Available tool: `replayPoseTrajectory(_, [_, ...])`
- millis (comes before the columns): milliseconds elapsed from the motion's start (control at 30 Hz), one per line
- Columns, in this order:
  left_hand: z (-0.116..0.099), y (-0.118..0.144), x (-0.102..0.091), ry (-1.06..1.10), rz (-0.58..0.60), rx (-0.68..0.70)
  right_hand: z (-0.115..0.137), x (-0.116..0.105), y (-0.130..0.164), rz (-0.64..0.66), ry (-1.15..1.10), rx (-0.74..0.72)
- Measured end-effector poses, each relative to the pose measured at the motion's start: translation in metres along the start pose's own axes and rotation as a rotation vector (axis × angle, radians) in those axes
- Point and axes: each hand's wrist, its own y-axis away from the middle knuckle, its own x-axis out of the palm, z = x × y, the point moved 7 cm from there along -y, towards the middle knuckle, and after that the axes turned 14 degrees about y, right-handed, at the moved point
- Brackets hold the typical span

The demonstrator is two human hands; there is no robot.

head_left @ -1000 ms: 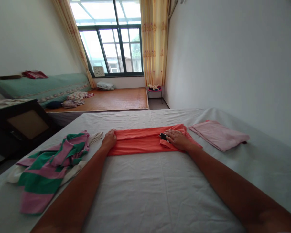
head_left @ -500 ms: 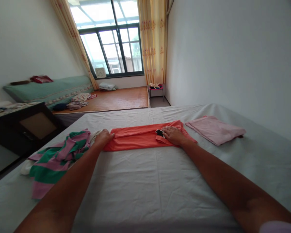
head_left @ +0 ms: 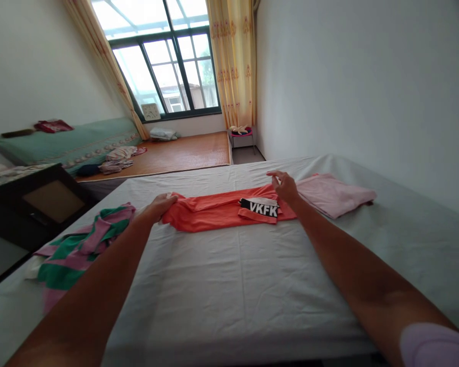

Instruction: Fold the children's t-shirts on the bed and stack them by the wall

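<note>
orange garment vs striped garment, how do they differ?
The orange garment is plain with a VKFK label; the striped garment is pink and green. The orange garment is folded into a flat strip; the striped garment lies crumpled. Left hand grips the orange one; the striped one is untouched. Both lie on the bed.

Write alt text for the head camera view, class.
Two bare arms reach across a white bed: the left hand grips one end of a folded orange garment, the right hand lifts above the other. A pink folded cloth lies right, a striped garment left.
</note>
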Motion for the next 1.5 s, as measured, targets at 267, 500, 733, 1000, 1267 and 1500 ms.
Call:
replayPoseTrajectory(267, [-0.068, 0.025, 0.183, 0.26, 0.401, 0.044, -0.035, -0.019, -0.006, -0.15, -0.042, 0.097])
replayPoseTrajectory(500, [-0.075, 0.05, 0.323, 0.236, 0.585, 0.039, -0.062, -0.03, -0.009, -0.225, -0.074, 0.222])
replayPoseTrajectory(733, [-0.07, 0.064, 0.358, 0.275, 0.716, -0.007, -0.07, -0.037, -0.006, -0.171, -0.008, 0.342])
replayPoseTrajectory(1000, [-0.057, 0.038, 0.266, -0.479, 0.406, 0.621, 0.027, 0.008, 0.002, 0.162, 0.102, -0.084])
replayPoseTrajectory(1267, [0.007, 0.071, 0.242, -0.788, 0.43, 0.584, 0.032, 0.078, 0.046, 0.664, 0.394, -0.278])
replayPoseTrajectory(1500, [0.007, 0.054, 0.204, -0.678, 0.185, 0.408, -0.025, 0.061, 0.035, 0.572, 0.552, 0.028])
